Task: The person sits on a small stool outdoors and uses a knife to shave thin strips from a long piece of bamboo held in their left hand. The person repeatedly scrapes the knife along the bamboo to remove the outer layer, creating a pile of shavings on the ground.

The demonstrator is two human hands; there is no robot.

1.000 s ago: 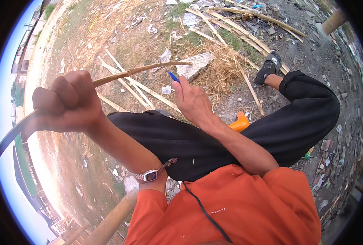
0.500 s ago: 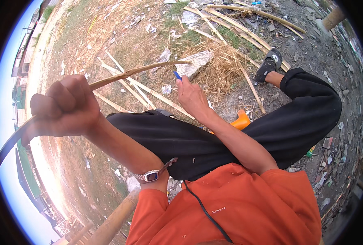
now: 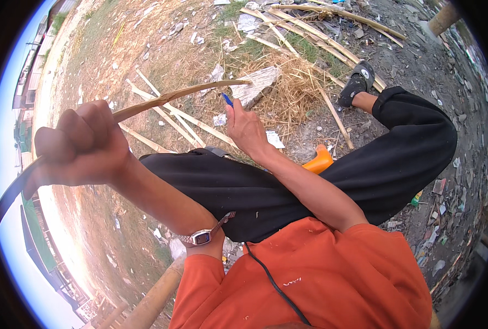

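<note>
My left hand [image 3: 85,142] is raised at the left, its fingers wrapped in a fist round a long, split bamboo strip [image 3: 170,97]. One end of the strip passes out below the fist toward the left rim. The other bends away to the right over the ground. Just beneath that far part is my right hand [image 3: 246,129], closed on a small blue tool [image 3: 227,99]. Only the tool's blue end shows past the thumb, so its exact kind is hidden. The blue end sits a little below the strip, with a gap between them.
Pale bamboo strips [image 3: 186,123] lie on the ground ahead, with more poles [image 3: 309,34] farther off. A whitish slab [image 3: 255,86] rests beside dry straw [image 3: 296,90]. Between my legs is an orange object [image 3: 319,159]. A thick bamboo pole [image 3: 156,296] stands at lower left.
My right hand has shifted slightly left with the blue tool, uncovering a white scrap by the wrist. My left fist still grips the strip.
</note>
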